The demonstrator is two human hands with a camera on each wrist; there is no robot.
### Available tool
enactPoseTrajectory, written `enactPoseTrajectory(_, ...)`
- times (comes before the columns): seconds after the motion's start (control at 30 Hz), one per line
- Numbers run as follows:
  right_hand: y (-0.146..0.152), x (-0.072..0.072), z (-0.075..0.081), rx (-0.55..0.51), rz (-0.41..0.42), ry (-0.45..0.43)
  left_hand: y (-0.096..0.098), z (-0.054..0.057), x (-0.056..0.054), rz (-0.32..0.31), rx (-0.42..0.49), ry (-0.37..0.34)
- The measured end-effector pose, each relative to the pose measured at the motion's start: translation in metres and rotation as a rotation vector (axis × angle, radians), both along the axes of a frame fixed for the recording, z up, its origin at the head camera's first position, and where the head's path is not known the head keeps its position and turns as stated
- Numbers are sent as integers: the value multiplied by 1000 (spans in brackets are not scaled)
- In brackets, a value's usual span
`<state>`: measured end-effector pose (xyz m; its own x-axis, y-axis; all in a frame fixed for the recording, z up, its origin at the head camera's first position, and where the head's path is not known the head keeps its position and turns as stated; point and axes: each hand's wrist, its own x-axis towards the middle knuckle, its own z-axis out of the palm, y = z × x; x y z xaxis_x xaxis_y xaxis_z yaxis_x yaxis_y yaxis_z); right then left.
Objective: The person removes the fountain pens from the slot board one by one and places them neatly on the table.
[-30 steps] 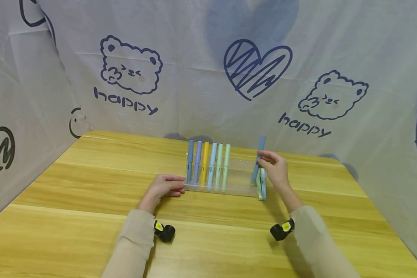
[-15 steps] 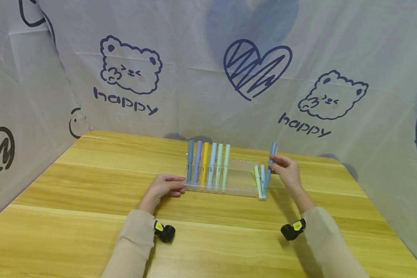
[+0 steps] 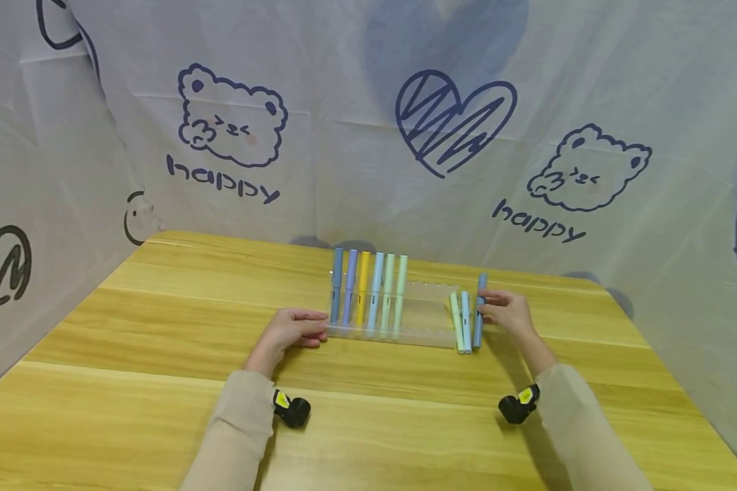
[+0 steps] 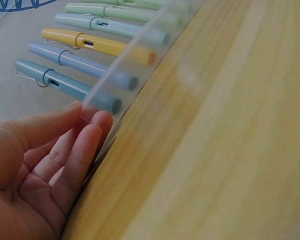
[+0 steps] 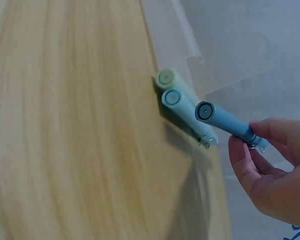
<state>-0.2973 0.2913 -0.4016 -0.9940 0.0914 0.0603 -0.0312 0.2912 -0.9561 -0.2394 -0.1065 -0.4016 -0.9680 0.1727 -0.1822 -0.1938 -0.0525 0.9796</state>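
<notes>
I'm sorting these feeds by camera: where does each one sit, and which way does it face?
Head: worn on the head, facing forward and down at the clear holder on the wooden table; the left hand, right hand and both sleeves show.
Left wrist: worn there, facing the row of pens in the holder; only the left hand shows.
Right wrist: worn there, facing the blue pen the right hand pinches; only that hand shows.
Head and right wrist share that pen and the two pens next to it.

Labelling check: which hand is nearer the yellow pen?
Left. Left hand grips the rack at its left end, near the yellow pen; right hand holds a blue pen beyond the rack's right end.
</notes>
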Motion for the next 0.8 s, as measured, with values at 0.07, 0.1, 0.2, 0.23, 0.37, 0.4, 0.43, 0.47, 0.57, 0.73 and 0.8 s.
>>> enactPoseTrajectory(0.07,-8,10,11,30,-5,-55,0,0,0,-3,0,3)
enactPoseTrajectory(0.1,-12,15,16,46,-2,-74,0,-1,0,-4,1,4)
enactPoseTrajectory(0.2,-20,24,25,96,18,-121,0,-1,0,-5,1,6)
enactPoseTrajectory(0.23,-22,26,27,102,15,-137,0,-1,0,-5,0,4)
enactPoseTrajectory(0.37,-23,26,26,135,25,-166,0,-1,-1,-3,-2,1)
enactPoseTrajectory(0.4,-22,25,24,141,27,-167,0,-1,-1,-3,-4,1)
enactPoseTrajectory(0.43,-21,24,23,145,24,-173,0,-1,-1,-2,-4,0)
enactPoseTrajectory(0.47,-21,24,22,152,25,-175,0,-1,-1,-1,-4,2)
enactPoseTrajectory(0.57,-20,23,19,167,11,-188,1,0,-1,2,-5,-2)
enactPoseTrajectory(0.73,-21,23,17,188,-14,-199,1,0,-1,-3,-2,-1)
enactPoseTrajectory(0.8,-21,22,16,193,-18,-192,1,0,-1,-5,-2,3)
